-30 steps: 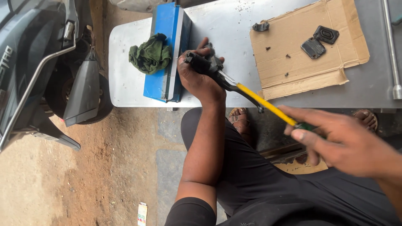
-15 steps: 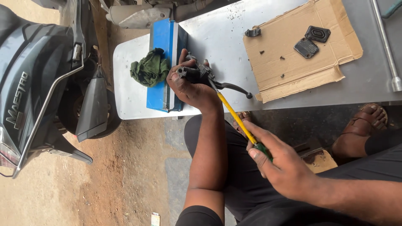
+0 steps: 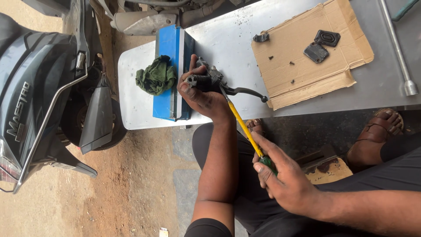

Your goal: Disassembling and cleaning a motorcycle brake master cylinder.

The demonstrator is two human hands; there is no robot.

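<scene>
My left hand grips a black brake lever assembly over the near edge of the metal table, beside a blue box. The lever's arm sticks out to the right. My right hand is closed around the green handle of a screwdriver with a yellow shaft. The shaft's tip meets the assembly from below. A crumpled green rag lies on the blue box, just left of my left hand.
A cardboard sheet on the table carries two small black caps and loose screws. A long metal wrench lies at the right. A grey scooter stands to the left on dirt ground. A sandalled foot rests under the table.
My right hand has drawn in closer to my body with the screwdriver, whose shaft now points more steeply up at the assembly. My left hand keeps its hold on the assembly.
</scene>
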